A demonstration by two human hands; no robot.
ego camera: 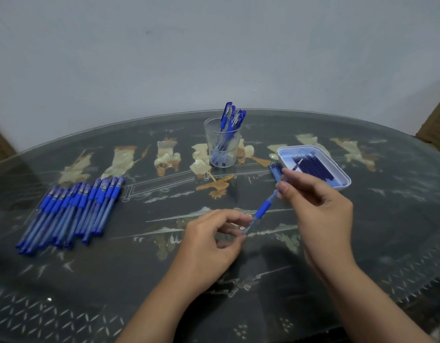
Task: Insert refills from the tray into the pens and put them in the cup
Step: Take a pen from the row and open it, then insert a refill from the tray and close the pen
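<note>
Slantwise, the pen (263, 209) bridges left hand (209, 246) and right hand (323, 214) (each pinching an end).

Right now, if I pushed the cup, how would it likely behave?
The cup would probably slide, since the table looks glassy. Its pens lean right, above the rim, so a high push may tip it.

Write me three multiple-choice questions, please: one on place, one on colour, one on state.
1. The tray is where from the cup? A) left B) right C) in front
2. Grips on the loose pens are? A) red B) blue C) green
3. The lifted pen is? A) in the cup B) in the tray C) in both hands
Key: 1 B, it sits to the cup's right; 2 B, blue bands show; 3 C, left hand and right hand each pinch an end.
</note>
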